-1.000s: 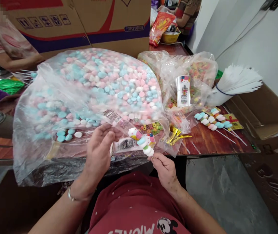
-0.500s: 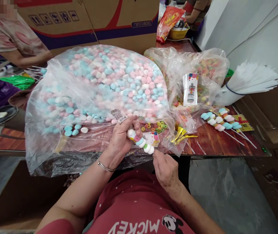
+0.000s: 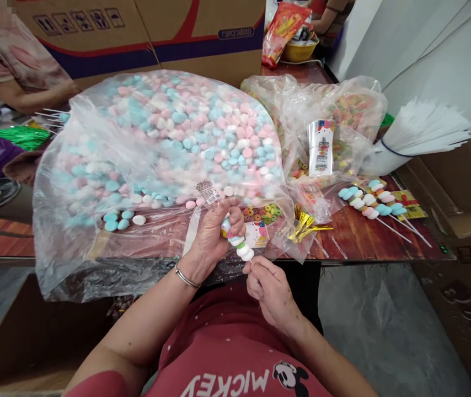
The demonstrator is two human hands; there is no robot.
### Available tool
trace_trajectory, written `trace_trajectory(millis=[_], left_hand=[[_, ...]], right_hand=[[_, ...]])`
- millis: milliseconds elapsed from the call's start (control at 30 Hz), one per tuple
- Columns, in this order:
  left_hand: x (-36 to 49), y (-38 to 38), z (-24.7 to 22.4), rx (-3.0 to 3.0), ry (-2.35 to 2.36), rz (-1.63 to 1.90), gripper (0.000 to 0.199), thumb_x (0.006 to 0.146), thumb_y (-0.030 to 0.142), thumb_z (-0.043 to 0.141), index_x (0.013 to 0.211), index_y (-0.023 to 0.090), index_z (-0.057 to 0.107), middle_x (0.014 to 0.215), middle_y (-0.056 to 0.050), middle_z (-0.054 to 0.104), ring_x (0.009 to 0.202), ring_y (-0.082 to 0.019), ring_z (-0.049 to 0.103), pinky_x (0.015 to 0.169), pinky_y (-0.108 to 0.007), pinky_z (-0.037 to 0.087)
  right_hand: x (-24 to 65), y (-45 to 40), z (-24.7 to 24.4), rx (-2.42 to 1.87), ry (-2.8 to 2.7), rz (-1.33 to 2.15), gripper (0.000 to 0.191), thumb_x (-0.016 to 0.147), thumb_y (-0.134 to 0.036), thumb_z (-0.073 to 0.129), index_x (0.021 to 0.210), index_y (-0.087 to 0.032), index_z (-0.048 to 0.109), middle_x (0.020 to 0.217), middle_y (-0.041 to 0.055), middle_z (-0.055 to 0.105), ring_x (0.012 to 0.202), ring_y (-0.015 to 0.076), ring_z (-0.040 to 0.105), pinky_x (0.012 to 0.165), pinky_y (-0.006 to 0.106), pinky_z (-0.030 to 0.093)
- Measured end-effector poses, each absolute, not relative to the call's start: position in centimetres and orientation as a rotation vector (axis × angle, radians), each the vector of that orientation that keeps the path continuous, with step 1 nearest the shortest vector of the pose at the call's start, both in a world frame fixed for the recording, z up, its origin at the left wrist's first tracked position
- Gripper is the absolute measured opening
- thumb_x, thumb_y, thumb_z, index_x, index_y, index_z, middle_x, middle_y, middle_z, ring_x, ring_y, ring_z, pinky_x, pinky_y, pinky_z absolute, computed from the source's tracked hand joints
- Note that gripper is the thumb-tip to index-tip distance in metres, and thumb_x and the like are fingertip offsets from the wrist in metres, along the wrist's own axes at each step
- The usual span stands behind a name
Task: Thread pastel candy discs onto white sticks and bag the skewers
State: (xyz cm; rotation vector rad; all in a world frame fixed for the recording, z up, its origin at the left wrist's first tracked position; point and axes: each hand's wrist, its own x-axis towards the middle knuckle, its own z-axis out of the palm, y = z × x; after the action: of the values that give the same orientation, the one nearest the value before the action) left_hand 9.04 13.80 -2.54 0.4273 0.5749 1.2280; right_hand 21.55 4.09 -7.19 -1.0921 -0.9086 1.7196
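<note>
A marshmallow skewer (image 3: 242,247), strung with white, blue and green sweets, slants between my hands at the table's front edge. My left hand (image 3: 213,234) is closed around its upper part, where a clear wrapper with a printed label (image 3: 207,192) sticks out above the fingers. My right hand (image 3: 272,289) is closed in a pinch at the lower end, just below the last white marshmallow; the stick is mostly hidden by the fingers. Close beside the skewer lie printed wrappers (image 3: 257,234) and ring-shaped gummies (image 3: 266,213).
A large clear bag of marshmallows (image 3: 169,132) covers the middle of the table. Finished skewers (image 3: 378,199), gold twist ties (image 3: 306,225) and a container of white sticks (image 3: 396,149) are on the right. A cardboard box (image 3: 202,33) stands behind; a co-worker's arm (image 3: 49,96) is at left.
My right hand has shifted slightly left, and my left hand slightly right with its fingers curled further around the skewer. The wrapper's label has moved up and right. The view has shifted a little.
</note>
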Motion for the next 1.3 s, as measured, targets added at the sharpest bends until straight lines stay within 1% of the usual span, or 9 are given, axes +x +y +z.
trace_trajectory(millis=[100, 267, 400, 533, 633, 733, 1000, 1167, 1300], left_hand=[[10.1, 13.1, -2.8, 0.412, 0.606, 1.209, 0.042, 0.062, 0.042, 0.087, 0.079, 0.014, 0.061, 0.049, 0.01, 0.041, 0.04, -0.004, 0.041, 0.044, -0.018, 0.039], [12.1, 11.2, -3.6, 0.47, 0.696, 1.32, 0.038, 0.06, 0.038, 0.088, 0.076, 0.016, 0.061, 0.054, 0.006, 0.054, 0.052, -0.01, 0.056, 0.055, -0.023, 0.046], [11.1, 11.4, -3.3, 0.477, 0.781, 1.337, 0.049, 0.053, 0.045, 0.09, 0.084, 0.015, 0.065, 0.074, -0.004, 0.071, 0.069, -0.018, 0.067, 0.067, -0.03, 0.053], [9.2, 12.9, -2.1, 0.452, 0.835, 1.452, 0.057, 0.048, 0.052, 0.089, 0.084, 0.015, 0.064, 0.087, -0.007, 0.074, 0.08, -0.022, 0.071, 0.073, -0.032, 0.057], [8.9, 13.6, -1.7, 0.465, 0.936, 1.493, 0.054, 0.049, 0.042, 0.091, 0.085, 0.017, 0.06, 0.077, -0.002, 0.073, 0.069, -0.02, 0.071, 0.064, -0.03, 0.056], [9.4, 13.7, -1.9, 0.474, 1.032, 1.537, 0.05, 0.049, 0.032, 0.091, 0.085, 0.017, 0.058, 0.065, 0.003, 0.068, 0.052, -0.015, 0.066, 0.051, -0.024, 0.049], [8.6, 14.3, -2.1, 0.253, 0.945, 1.463, 0.028, 0.066, 0.026, 0.079, 0.065, 0.015, 0.053, 0.055, 0.006, 0.054, 0.041, -0.007, 0.05, 0.043, -0.023, 0.045], [9.4, 13.6, -2.6, 0.281, 0.84, 1.504, 0.032, 0.067, 0.027, 0.081, 0.062, 0.015, 0.051, 0.057, 0.006, 0.05, 0.042, -0.006, 0.047, 0.044, -0.022, 0.045], [10.0, 13.1, -3.0, 0.407, 0.83, 1.554, 0.033, 0.067, 0.031, 0.083, 0.066, 0.016, 0.054, 0.06, 0.006, 0.052, 0.045, -0.007, 0.049, 0.046, -0.024, 0.047]], right_hand=[[21.2, 4.1, -7.5, -1.175, -1.055, 1.575, 0.023, 0.09, -0.036, 0.044, 0.079, -0.019, 0.054, 0.049, -0.009, 0.031, 0.042, 0.0076, 0.023, 0.042, 0.021, 0.023], [21.8, 4.2, -8.0, -1.364, -1.601, 0.757, 0.021, 0.087, -0.028, 0.045, 0.081, -0.017, 0.063, 0.058, 0.0005, 0.05, 0.054, 0.0117, 0.043, 0.054, 0.025, 0.033], [22.5, 4.4, -7.9, -1.321, -1.452, 1.124, 0.026, 0.092, -0.033, 0.041, 0.08, -0.018, 0.059, 0.054, -0.0041, 0.042, 0.048, 0.0093, 0.036, 0.048, 0.022, 0.029], [23.1, 4.4, -7.4, -1.219, -1.207, 1.555, 0.028, 0.093, -0.038, 0.041, 0.079, -0.018, 0.056, 0.049, -0.0082, 0.033, 0.044, 0.0077, 0.028, 0.043, 0.02, 0.024], [23.0, 4.3, -7.3, -1.252, -1.341, 1.436, 0.028, 0.094, -0.036, 0.043, 0.079, -0.018, 0.057, 0.052, -0.0074, 0.036, 0.046, 0.0073, 0.031, 0.045, 0.02, 0.026], [22.8, 4.2, -7.5, -1.314, -1.616, 1.044, 0.027, 0.094, -0.032, 0.044, 0.079, -0.017, 0.06, 0.056, -0.0052, 0.043, 0.05, 0.0071, 0.038, 0.049, 0.019, 0.031], [23.0, 4.7, -7.9, -1.287, -1.916, 0.127, 0.025, 0.096, -0.016, 0.044, 0.092, -0.015, 0.068, 0.066, 0.0025, 0.068, 0.054, 0.0106, 0.056, 0.059, 0.022, 0.04], [22.5, 4.9, -7.8, -1.299, -1.975, -0.002, 0.024, 0.094, -0.012, 0.044, 0.09, -0.013, 0.068, 0.063, 0.0024, 0.068, 0.051, 0.0112, 0.055, 0.058, 0.024, 0.038], [22.5, 4.8, -7.8, -1.388, -1.925, 0.129, 0.026, 0.092, -0.013, 0.043, 0.08, -0.015, 0.066, 0.056, 0.001, 0.062, 0.048, 0.0102, 0.049, 0.054, 0.025, 0.033]])
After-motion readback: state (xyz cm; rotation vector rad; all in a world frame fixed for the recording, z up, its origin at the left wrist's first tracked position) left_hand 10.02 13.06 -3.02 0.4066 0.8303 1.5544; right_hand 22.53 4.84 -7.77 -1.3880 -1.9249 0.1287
